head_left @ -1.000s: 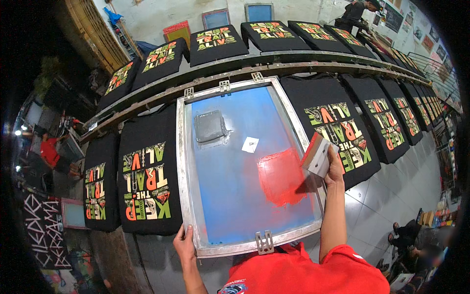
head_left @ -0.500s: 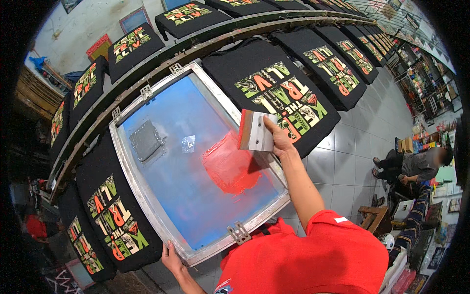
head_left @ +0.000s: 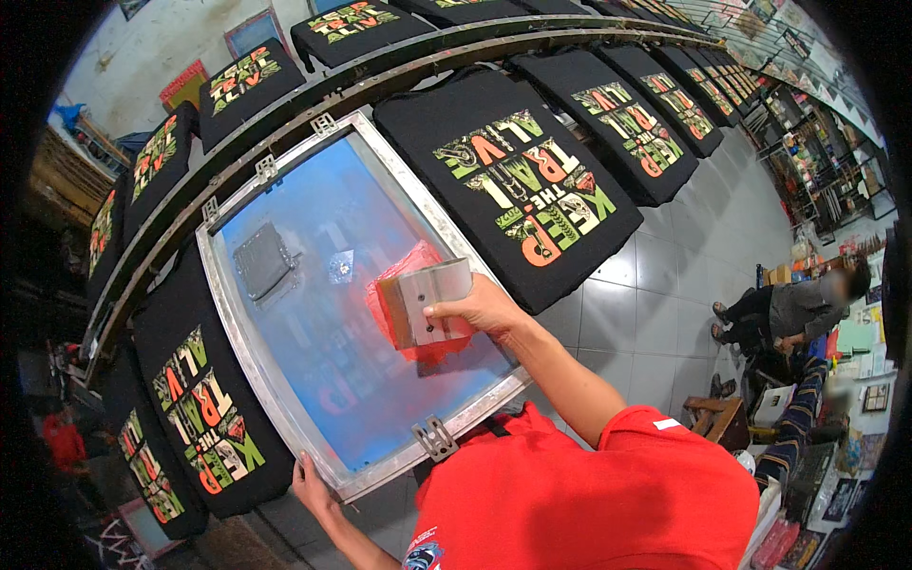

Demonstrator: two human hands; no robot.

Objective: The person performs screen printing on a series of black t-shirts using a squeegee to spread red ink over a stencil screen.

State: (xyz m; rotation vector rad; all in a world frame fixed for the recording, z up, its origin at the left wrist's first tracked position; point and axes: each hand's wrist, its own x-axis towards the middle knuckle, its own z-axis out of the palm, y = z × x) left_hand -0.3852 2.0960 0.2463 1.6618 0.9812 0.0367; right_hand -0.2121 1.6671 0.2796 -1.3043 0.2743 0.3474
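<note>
Black printed T-shirts (head_left: 527,195) are flanking a blue screen (head_left: 323,342); right hand (head_left: 483,309) is clamping a grey squeegee (head_left: 413,285), left hand (head_left: 313,486) touching the screen's silver metal frame (head_left: 389,460), finger closure unclear.

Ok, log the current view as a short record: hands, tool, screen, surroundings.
Left hand: at the near left corner of the metal frame
Right hand: holding the squeegee, thumb across its flat side
Squeegee position: above the red ink patch; contact unclear
Screen: blue mesh inside the frame, with a dark grey patch at far left
Nearby: black printed garments on both sides
Background: tiled floor; person in a dark top at right
</note>
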